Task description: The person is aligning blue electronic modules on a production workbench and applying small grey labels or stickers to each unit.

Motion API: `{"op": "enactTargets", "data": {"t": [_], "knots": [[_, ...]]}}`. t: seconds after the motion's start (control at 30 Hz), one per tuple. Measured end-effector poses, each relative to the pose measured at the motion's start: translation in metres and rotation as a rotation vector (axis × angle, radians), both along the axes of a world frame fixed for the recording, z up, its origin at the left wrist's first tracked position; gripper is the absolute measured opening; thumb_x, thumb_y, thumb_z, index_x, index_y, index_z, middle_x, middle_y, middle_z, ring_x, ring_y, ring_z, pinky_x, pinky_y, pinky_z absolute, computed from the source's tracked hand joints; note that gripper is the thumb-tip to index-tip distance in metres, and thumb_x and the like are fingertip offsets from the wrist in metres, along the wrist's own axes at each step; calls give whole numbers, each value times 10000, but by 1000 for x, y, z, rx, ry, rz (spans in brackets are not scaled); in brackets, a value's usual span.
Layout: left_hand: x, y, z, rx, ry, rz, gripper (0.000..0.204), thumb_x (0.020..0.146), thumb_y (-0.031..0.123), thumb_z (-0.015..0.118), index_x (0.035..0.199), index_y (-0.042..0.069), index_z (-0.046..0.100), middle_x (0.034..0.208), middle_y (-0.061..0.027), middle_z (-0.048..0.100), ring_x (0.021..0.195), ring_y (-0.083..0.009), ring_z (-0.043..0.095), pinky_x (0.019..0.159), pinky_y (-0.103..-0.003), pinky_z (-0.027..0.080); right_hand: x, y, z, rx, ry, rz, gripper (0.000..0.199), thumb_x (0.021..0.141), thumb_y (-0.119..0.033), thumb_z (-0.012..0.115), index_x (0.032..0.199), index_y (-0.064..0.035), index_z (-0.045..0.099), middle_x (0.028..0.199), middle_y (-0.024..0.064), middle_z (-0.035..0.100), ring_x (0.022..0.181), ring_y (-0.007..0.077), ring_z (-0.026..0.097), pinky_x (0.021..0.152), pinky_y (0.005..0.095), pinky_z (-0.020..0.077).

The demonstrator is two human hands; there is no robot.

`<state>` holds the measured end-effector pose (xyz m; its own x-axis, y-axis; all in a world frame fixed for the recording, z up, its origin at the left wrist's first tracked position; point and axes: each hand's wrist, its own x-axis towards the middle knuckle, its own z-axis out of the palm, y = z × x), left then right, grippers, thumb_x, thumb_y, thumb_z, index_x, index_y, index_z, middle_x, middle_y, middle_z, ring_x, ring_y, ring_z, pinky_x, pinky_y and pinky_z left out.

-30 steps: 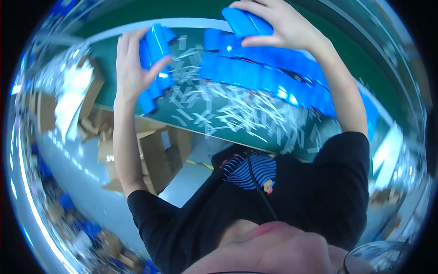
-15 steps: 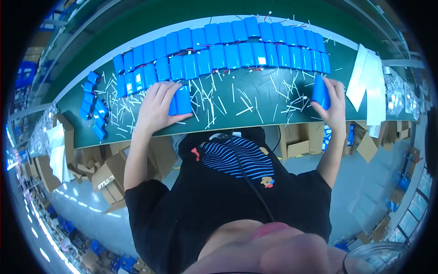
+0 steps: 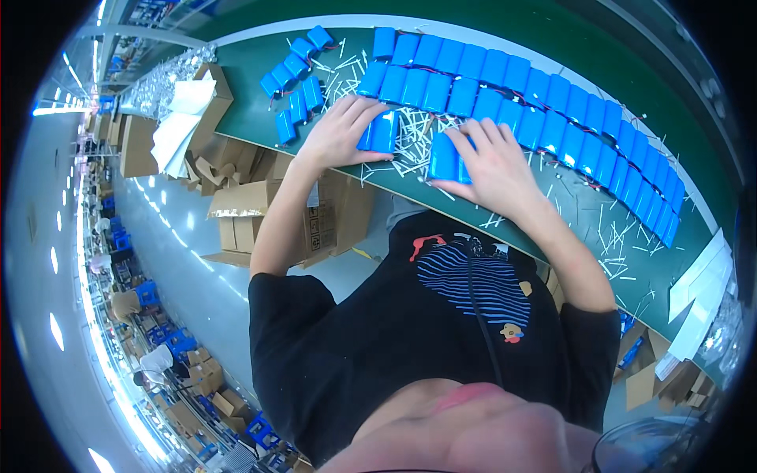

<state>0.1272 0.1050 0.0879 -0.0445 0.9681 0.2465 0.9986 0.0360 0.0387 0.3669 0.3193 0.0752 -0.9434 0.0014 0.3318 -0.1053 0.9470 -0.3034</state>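
Head view shows a long green workbench (image 3: 260, 118) running beyond the fingers of both hands, its surface strewn with thin white strips (image 3: 410, 134). Past the fingertips, farther up the bench, a long double row of blue battery packs (image 3: 536, 87) curves away to the right, each pack lying side by side and touching its neighbour. Out to the left of the left fingers sits a smaller loose cluster of blue packs (image 3: 296, 87). Left of and nearer than that hand, below the bench edge, stand open cardboard boxes (image 3: 236, 213) with white sheets (image 3: 177, 126) on top.

The left hand (image 3: 335, 134) lies palm down on the bench, fingers spread and lightly curled, their tips resting on a blue pack (image 3: 381, 130) that lies just under and to the right of them; whether they grip it cannot be told. The right hand (image 3: 489, 169) also lies palm down, fingers loosely curved over another blue pack (image 3: 444, 155), which pokes out from under the fingers on their left side. The two held packs lie near each other, between the hands, not touching.
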Motion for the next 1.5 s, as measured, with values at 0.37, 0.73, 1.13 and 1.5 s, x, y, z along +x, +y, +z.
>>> {"op": "enactTargets", "data": {"t": [0.37,0.73,1.13,1.5], "knots": [[-22,6,-32,30,28,-81,928,870,823,544,1550,201,439,1572,-114,442,1518,-321,328,1254,-579,195,-60,-40,-15,164,75,-29,767,939,-454,674,1473,61,479,1478,225,467,1436,399,402,1226,512,270],[-25,1,-34,-43,66,-97,906,935,830,364,1615,231,354,1686,-42,319,1574,-260,252,1297,-587,73,-57,-46,3,126,-45,85,690,972,-370,650,1497,38,467,1569,221,413,1532,372,319,1281,547,161],[-97,-119,-36,54,-2,547,932,885,753,619,1600,202,387,1576,-107,452,1400,-349,409,1160,-543,340,-212,-29,38,-51,214,433,447,960,-237,689,1375,-108,583,1349,86,597,1221,308,575,1055,399,469],[-101,-69,-49,170,-75,566,996,851,665,734,1602,127,363,1445,-139,542,1257,-340,498,1105,-473,406,-450,-15,-77,291,346,577,869,863,-769,626,1565,-285,457,1508,68,507,1357,335,464,1191,553,354]]}}
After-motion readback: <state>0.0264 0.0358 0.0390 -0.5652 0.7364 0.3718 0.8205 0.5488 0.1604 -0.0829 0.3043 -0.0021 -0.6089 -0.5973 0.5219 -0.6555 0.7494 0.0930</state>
